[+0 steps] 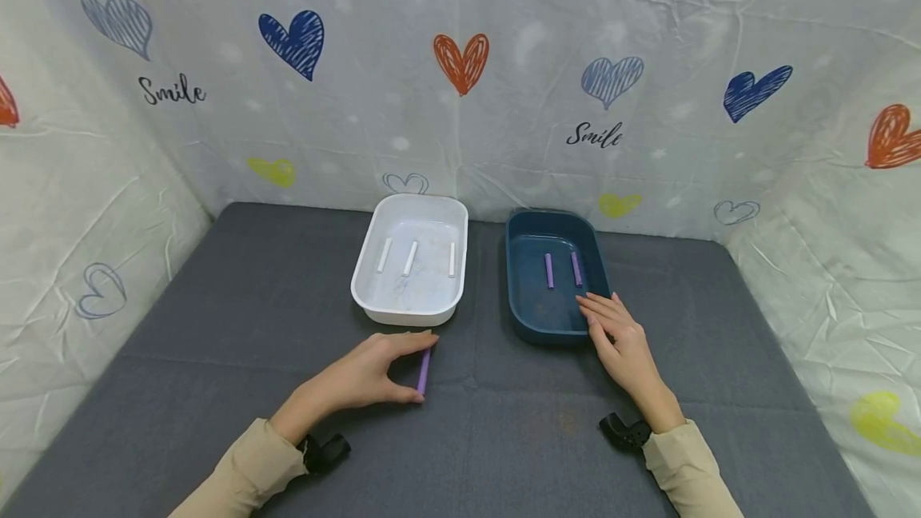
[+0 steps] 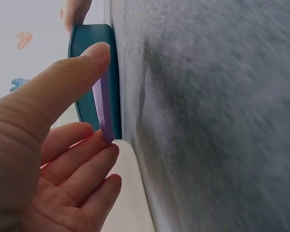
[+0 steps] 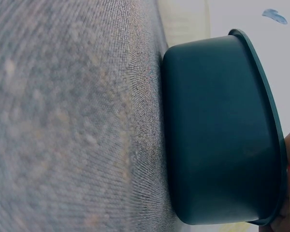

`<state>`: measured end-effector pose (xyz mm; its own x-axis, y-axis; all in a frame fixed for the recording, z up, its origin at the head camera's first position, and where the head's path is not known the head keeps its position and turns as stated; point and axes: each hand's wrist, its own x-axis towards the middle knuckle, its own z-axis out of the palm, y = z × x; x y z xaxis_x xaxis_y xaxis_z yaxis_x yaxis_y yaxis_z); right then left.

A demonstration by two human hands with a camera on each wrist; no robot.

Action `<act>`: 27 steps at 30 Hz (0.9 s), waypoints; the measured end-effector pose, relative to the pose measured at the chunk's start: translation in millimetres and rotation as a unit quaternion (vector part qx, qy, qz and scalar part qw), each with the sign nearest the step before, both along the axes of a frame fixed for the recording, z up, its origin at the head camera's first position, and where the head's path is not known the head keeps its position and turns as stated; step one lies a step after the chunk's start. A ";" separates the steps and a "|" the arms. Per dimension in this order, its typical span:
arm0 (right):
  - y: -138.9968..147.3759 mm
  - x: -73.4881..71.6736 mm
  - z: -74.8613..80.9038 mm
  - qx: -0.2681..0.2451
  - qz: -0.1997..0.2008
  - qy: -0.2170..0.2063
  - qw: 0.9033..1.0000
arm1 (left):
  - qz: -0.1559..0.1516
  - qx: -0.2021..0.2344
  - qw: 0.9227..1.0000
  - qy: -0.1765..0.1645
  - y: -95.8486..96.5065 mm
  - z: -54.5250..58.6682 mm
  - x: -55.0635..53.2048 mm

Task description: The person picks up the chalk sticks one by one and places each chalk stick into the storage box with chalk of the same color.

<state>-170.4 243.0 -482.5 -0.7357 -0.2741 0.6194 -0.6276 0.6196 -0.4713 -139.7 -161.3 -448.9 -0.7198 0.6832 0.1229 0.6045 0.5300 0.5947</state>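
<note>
Between thumb and fingertips, my left hand (image 1: 370, 372) pinches a purple chalk stick (image 1: 424, 372) by its two ends. It hangs low over the grey cloth, just in front of the white tray (image 1: 410, 318). The left wrist view shows the same purple chalk (image 2: 103, 108) spanning from thumb to fingers. My right hand (image 1: 624, 342) rests on the near right corner of the dark blue tray (image 1: 550, 336), its fingers laid loosely over the rim. Two purple chalk sticks (image 1: 549, 271) lie in that tray. Three white chalk sticks (image 1: 410, 259) lie spaced apart in the white one.
The trays stand side by side with a narrow gap, near the back of the table (image 1: 504, 438), which a dark grey cloth covers. A pale curtain (image 1: 532, 22) printed with hearts encloses the back and sides. Each wrist wears a black camera mount (image 1: 327, 452).
</note>
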 end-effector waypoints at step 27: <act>0.0 -0.1 -0.2 -0.005 0.010 0.010 1.000 | 0.000 0.039 0.999 0.031 41.1 12.2 -12.4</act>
